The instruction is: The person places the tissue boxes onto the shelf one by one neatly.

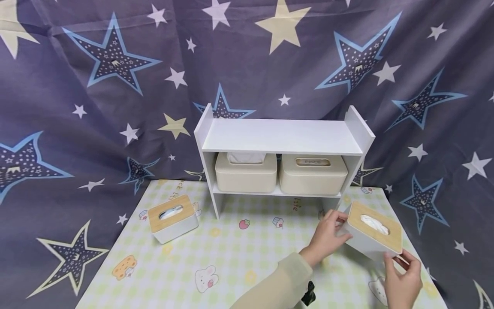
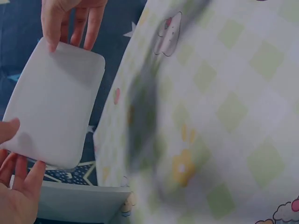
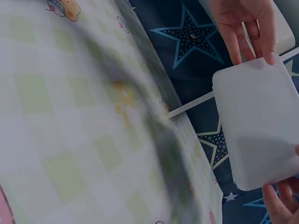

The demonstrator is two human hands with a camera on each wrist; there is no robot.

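A white tissue box with a wooden lid is held between both hands at the right side of the table. White tissue shows in its oval slot. My left hand grips the end nearer the shelf, thumb on one side. The near right corner is held by my right hand. The box appears raised, with a shadow on the cloth under it. Both wrist views show a plain white face of the box, with the left hand and right hand at opposite ends.
A white shelf stands at the back, holding two cream tissue boxes, left and right. Another wooden-lidded tissue box sits at the table's left. The table wears a green checked cloth; a starry curtain hangs behind.
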